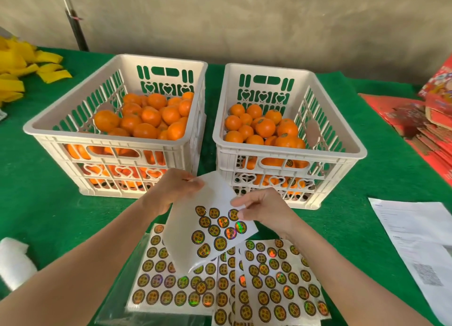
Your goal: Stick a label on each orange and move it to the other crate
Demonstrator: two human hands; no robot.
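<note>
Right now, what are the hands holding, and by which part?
One sticker sheet: the left hand pinches its top corner, the right hand its right edge.

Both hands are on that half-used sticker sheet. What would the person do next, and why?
Probably peel one label off with the right hand: it pinches the sheet right beside that label, while the left hand grips the top corner to steady it.
</note>
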